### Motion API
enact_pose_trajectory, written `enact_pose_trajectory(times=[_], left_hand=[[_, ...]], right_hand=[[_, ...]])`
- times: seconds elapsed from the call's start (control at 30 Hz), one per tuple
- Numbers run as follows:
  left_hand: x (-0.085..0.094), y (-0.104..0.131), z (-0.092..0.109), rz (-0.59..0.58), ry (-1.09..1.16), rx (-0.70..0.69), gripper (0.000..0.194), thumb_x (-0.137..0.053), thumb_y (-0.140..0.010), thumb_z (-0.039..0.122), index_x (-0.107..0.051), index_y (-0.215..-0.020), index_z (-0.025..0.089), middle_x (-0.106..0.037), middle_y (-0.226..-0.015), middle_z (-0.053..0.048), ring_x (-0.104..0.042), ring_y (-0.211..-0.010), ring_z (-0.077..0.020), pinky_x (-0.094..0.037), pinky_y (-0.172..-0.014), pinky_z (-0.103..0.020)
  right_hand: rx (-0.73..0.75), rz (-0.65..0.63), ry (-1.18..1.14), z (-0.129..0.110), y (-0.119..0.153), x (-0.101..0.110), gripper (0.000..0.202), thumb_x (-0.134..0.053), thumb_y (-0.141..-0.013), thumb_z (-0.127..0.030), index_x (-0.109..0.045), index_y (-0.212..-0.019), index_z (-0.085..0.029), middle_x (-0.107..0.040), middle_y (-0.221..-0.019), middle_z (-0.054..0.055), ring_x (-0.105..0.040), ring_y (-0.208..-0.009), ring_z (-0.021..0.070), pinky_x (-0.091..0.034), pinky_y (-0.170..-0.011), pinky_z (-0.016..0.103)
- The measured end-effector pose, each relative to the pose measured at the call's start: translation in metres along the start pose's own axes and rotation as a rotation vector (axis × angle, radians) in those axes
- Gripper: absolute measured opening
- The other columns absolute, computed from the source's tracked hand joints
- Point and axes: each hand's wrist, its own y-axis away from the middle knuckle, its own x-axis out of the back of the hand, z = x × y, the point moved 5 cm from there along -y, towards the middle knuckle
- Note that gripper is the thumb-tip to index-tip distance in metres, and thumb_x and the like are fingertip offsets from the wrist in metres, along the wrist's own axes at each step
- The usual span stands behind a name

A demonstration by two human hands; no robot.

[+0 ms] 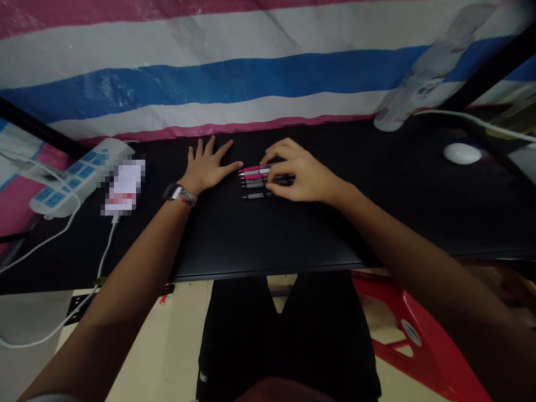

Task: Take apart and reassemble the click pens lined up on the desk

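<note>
My left hand lies spread, my right hand curls, whether gripping I can't tell, over pens, likely light, stiff, best pinched midway.

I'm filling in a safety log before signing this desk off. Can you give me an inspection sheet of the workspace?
Surface: black tabletop, dark and smooth where visible.
Job's things: pink and dark pens lying side by side; the nearest pen sits slightly apart.
Clutter: power strip and pixelated phone-like item at left; clear bottle and white rounded object at right.
Grips: left hand palm down, fingers spread; right hand curled over the pens, firmness of its grip unclear.
Cables: white cable from the phone-like item over the front edge; another white cable at rear right.
Surroundings: striped sheet behind; red stool below right.
</note>
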Motion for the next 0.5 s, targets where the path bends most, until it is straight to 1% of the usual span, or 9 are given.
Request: enact_pose_trajectory(times=[0.1, 0.2, 0.27, 0.33, 0.43, 0.5], left_hand=[[-0.001, -0.001, -0.001, 0.027, 0.025, -0.008, 0.103, -0.044, -0.099, 0.097, -0.035, -0.186, 0.041, -0.019, -0.198, -0.005, -0.009, -0.182, -0.0548, -0.006, -0.143, -0.080], [-0.004, -0.002, -0.001, 0.048, 0.055, -0.042, 0.091, -0.051, -0.102, 0.089, -0.043, -0.182, 0.046, -0.025, -0.197, -0.003, -0.012, -0.182, -0.0564, -0.008, -0.141, -0.084], [-0.005, -0.003, 0.002, 0.068, 0.092, -0.093, 0.078, -0.055, -0.105, 0.081, -0.052, -0.176, 0.050, -0.032, -0.195, -0.001, -0.017, -0.181, -0.0560, -0.009, -0.140, -0.085], [-0.007, -0.004, 0.006, 0.091, 0.139, -0.149, 0.067, -0.059, -0.106, 0.072, -0.061, -0.170, 0.051, -0.039, -0.192, -0.001, -0.023, -0.180, -0.0542, -0.010, -0.140, -0.086], [-0.008, -0.004, 0.008, 0.143, 0.209, -0.195, 0.055, -0.067, -0.106, 0.061, -0.072, -0.159, 0.048, -0.051, -0.185, -0.003, -0.033, -0.177, -0.0512, -0.014, -0.139, -0.086], [-0.009, -0.005, 0.008, 0.196, 0.251, -0.203, 0.050, -0.072, -0.104, 0.054, -0.078, -0.152, 0.044, -0.058, -0.180, -0.005, -0.039, -0.174, -0.0501, -0.017, -0.138, -0.086]], right_hand=[[0.061, -0.090, -0.014, -0.011, 0.002, -0.011, 0.006, -0.083, -0.094, -0.025, -0.082, -0.088, -0.025, -0.079, -0.128, 0.012, -0.063, -0.136, 0.0400, -0.051, -0.116, 0.063], [0.071, -0.124, -0.004, -0.011, 0.004, -0.016, 0.005, -0.086, -0.091, -0.023, -0.081, -0.090, -0.024, -0.078, -0.128, 0.012, -0.062, -0.136, 0.0405, -0.049, -0.116, 0.063], [0.072, -0.123, 0.005, -0.010, 0.005, -0.018, 0.007, -0.088, -0.090, -0.023, -0.081, -0.090, -0.023, -0.078, -0.127, 0.013, -0.062, -0.135, 0.0408, -0.047, -0.115, 0.063], [0.077, -0.117, 0.010, -0.010, 0.005, -0.018, 0.008, -0.088, -0.089, -0.022, -0.080, -0.088, -0.023, -0.078, -0.127, 0.013, -0.062, -0.133, 0.0404, -0.047, -0.113, 0.062], [0.085, -0.101, 0.012, -0.012, 0.003, -0.018, 0.009, -0.085, -0.090, -0.020, -0.078, -0.086, -0.023, -0.078, -0.127, 0.012, -0.064, -0.132, 0.0393, -0.047, -0.111, 0.060], [0.071, -0.063, -0.006, -0.013, 0.001, -0.015, 0.009, -0.082, -0.090, -0.019, -0.077, -0.085, -0.024, -0.080, -0.124, 0.012, -0.065, -0.129, 0.0381, -0.049, -0.110, 0.059]])
